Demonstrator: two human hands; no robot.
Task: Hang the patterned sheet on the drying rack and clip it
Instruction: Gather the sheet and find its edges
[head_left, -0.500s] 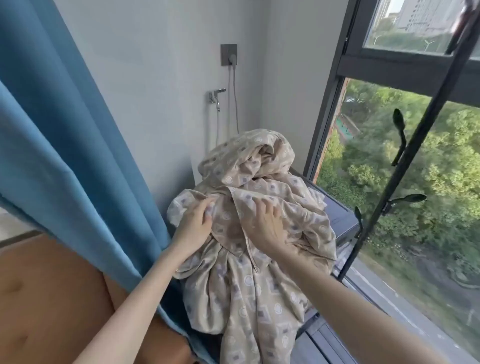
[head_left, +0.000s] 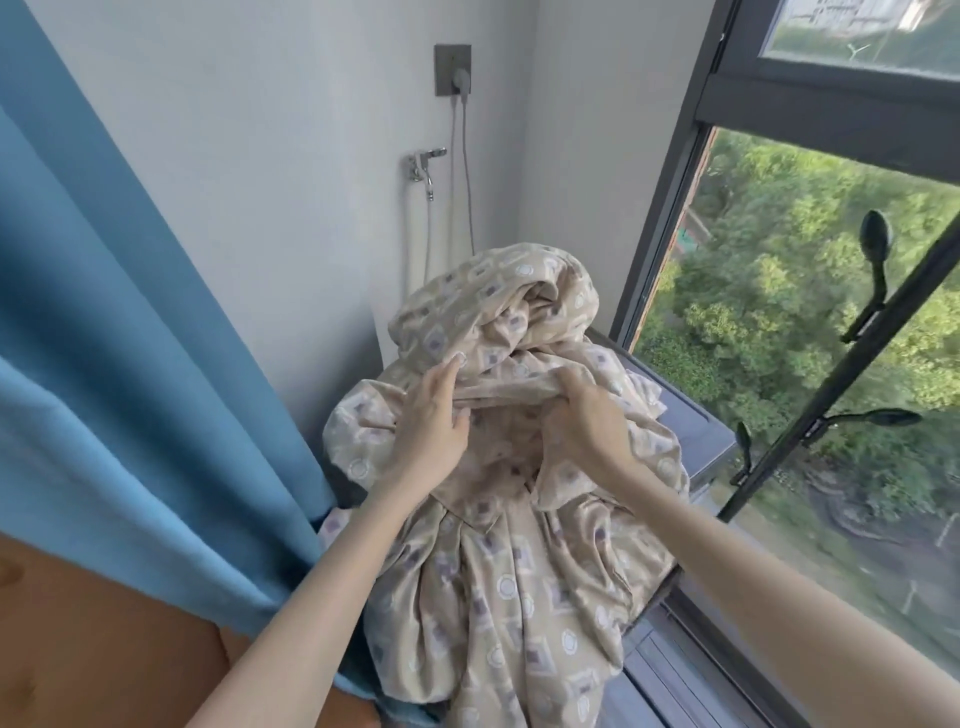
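Left hand: your left hand (head_left: 431, 421) holds a bunched fold of the sheet (head_left: 498, 613). One finger stretches up along the cloth and the others curl under the fold's edge.
Right hand: your right hand (head_left: 589, 421) grips the same fold just beside the left, with its fingers curled over the top.
Between the hands: the fold runs straight from one hand to the other, and below it the cloth opens into a shadowed hollow.
Sheet: it is beige, printed with pale circles and grey-purple squares. It lies heaped on a dark grey machine (head_left: 693, 421) by the window. A rolled hump rises above your hands, and a long fall of cloth hangs down the front toward you.
Pole: a black pole (head_left: 831, 379) slants up on your right in front of the glass and carries leaf-shaped hooks (head_left: 875, 234). It stands near the sheet's right edge but apart from it.
Curtain: a blue curtain (head_left: 130, 338) hangs on your left, and its lower edge meets the heap.
Wall: a grey socket (head_left: 453, 70) holds a plug, whose cable (head_left: 467, 171) drops behind the heap. A tap (head_left: 423, 166) with a white hose (head_left: 428, 234) sits just beside the cable.
Window: it has a dark frame (head_left: 670, 208), with trees (head_left: 779, 291) outside.
Lower left: an orange surface (head_left: 78, 649) lies under the curtain.
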